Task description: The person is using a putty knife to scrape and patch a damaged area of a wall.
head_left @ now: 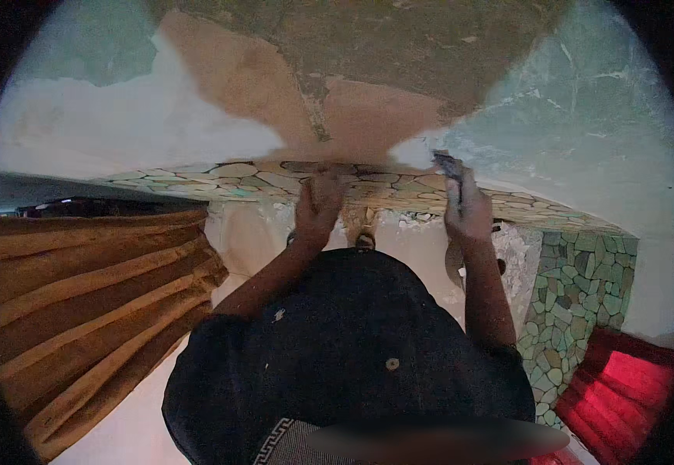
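In front of me rises a wall (pixel 383 108) with patchy, peeling paint and bare brown plaster. My right hand (pixel 472 211) is closed round a narrow, flat, dark grey tool (pixel 449 167), which looks like a scraper; its tip points up toward the white patch on the wall. My left hand (pixel 321 205) is raised just below the plaster, fingers curled inward. Whatever it may hold is hidden and blurred. Behind both hands runs a stone-patterned band (pixel 406 184) along the lower wall.
A brown pleated curtain (pixel 96 294) hangs at the left. To the right are a green stone-patterned panel (pixel 577 302) and a red cloth (pixel 631 387). Pale flakes (pixel 519 252) lie on the floor right of my feet. My dark shirt (pixel 352 341) fills the lower middle.
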